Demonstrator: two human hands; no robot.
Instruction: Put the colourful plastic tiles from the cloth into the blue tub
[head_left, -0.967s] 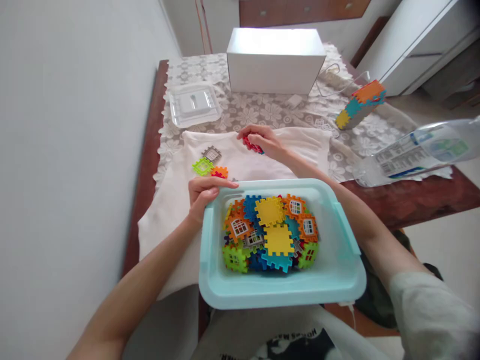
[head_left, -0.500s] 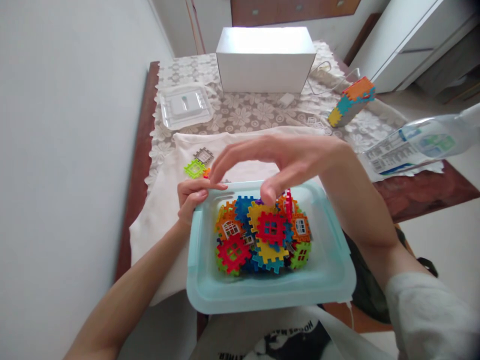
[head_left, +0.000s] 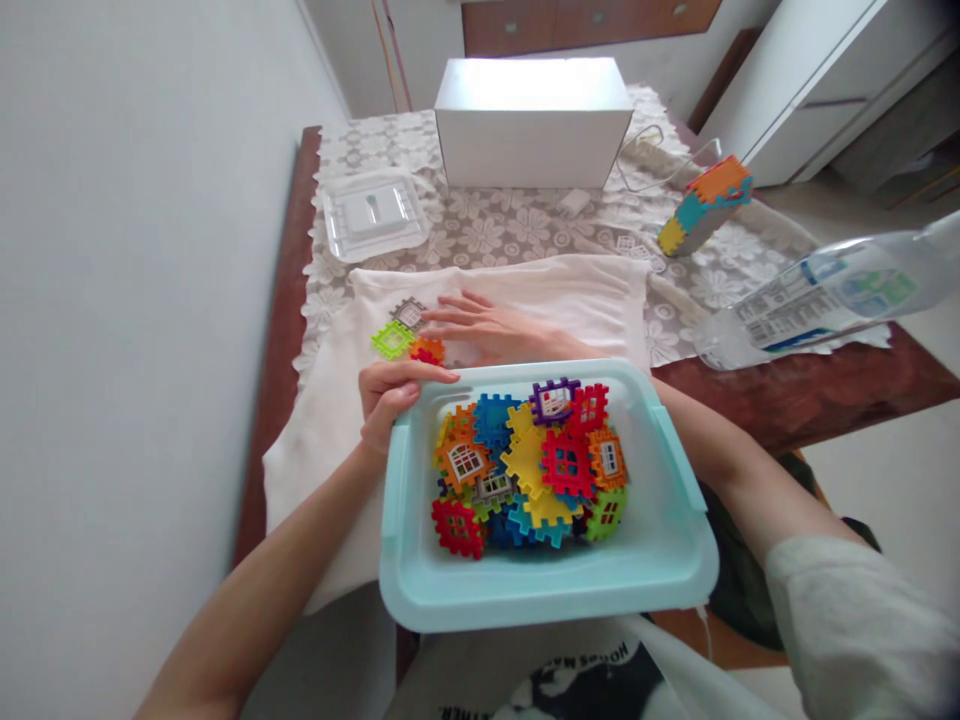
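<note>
My left hand [head_left: 388, 395] grips the back left corner of a light blue plastic bin [head_left: 480, 600]. Inside the bin lies a heap of toothed plastic building tiles [head_left: 529, 465] in red, yellow, blue, orange, green and purple, some with window grids. Beyond the bin's far rim, my right hand [head_left: 491, 325] lies open, fingers spread, over the white cloth [head_left: 592, 290]; its wrist is partly hidden by the bin. Close to its fingertips are a grey tile [head_left: 409, 313], a lime green tile [head_left: 392, 340] and an orange-red tile [head_left: 427, 351].
A white box [head_left: 532, 145] stands at the back of the lace-covered table. A clear plastic lid [head_left: 375, 215] lies at the left. On the right are an upright block of joined tiles [head_left: 705, 205] and a clear plastic bottle [head_left: 832, 290]. A wall [head_left: 150, 250] borders the left side.
My right hand has moved from above the bin, over its far rim, down to the white cloth. The tiles in the heap have shifted slightly. My left hand keeps its grip.
</note>
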